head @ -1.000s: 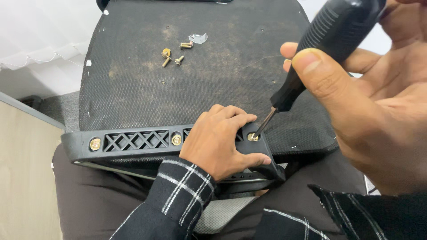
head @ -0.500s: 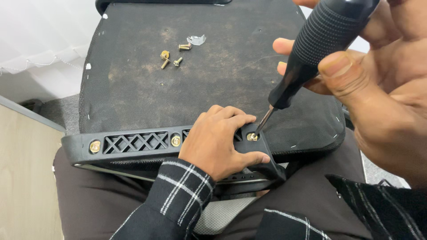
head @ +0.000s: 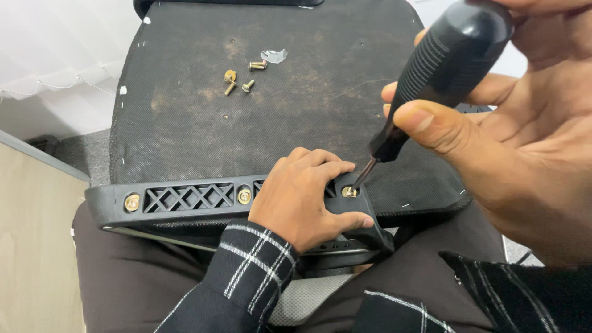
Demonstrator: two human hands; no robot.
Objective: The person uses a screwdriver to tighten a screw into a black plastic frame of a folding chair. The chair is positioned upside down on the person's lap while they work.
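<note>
the right hand is closed round the black ribbed handle of a screwdriver, thumb pressed along the near side of the grip and fingers wrapped behind it, holding the tool tilted so its handle leans up and to the right while the thin shaft runs down and left. the tip sits in the head of a brass screw set in the right end of a black plastic bracket, a long bar with a lattice of crossed openings that lies along the near edge of a dark fabric-covered seat panel. the left hand rests palm down over the bracket just left of that screw, fingers curled over the far edge and thumb hooked round the near side, clamping the bar. two more brass screws are seated in the bracket: one at its far left end, another near the middle, just left of the left hand. far up on the panel lie a few loose brass screws close together, with a small scrap of clear plastic beside them to the right. the panel lies across the person's lap, on dark trousers, and both sleeves are dark plaid.
</note>
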